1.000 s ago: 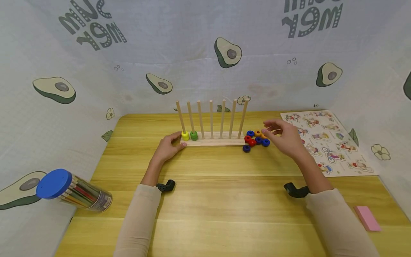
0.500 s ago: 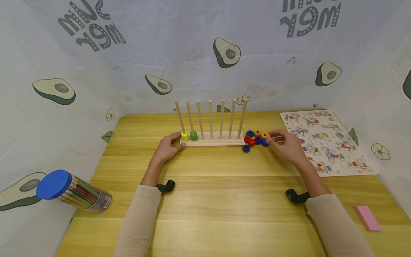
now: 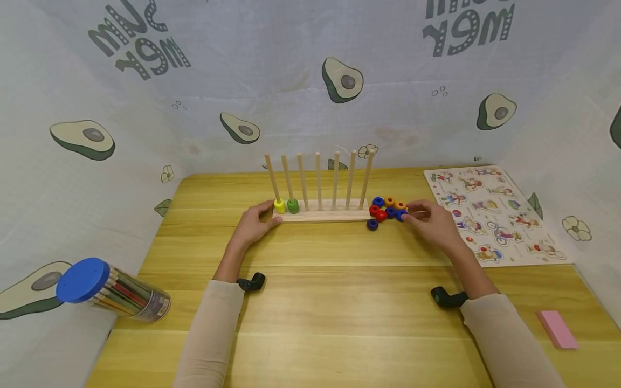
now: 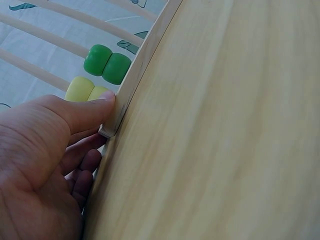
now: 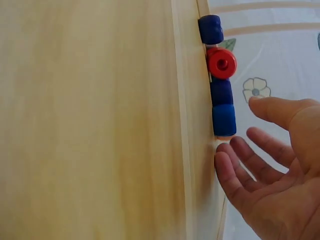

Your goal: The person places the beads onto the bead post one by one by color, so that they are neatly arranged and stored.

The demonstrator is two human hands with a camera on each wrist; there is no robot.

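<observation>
A wooden peg rack (image 3: 322,215) with several upright rods stands near the back of the table. Yellow beads (image 3: 279,206) sit on its leftmost rod and green beads (image 4: 107,65) on the second. My left hand (image 3: 249,223) grips the rack's left end, thumb along the front beside the yellow beads. Right of the rack lies a group of loose beads: red (image 5: 221,62), blue (image 5: 224,120), dark blue (image 3: 372,224) and orange (image 3: 390,201). My right hand (image 3: 434,223) is at the group's right edge, thumb and fingers apart, fingertips close to an orange and a blue bead.
A picture puzzle board (image 3: 495,215) lies behind and right of my right hand. A clear jar of pencils with a blue lid (image 3: 83,280) is at the left. A pink block (image 3: 558,330) lies at the right. Patterned cloth (image 3: 291,81) encloses the table's back and sides.
My right hand has moved a little right and lower from over the beads to their right edge, uncovering an orange bead. The left hand and rack look unmoved.
</observation>
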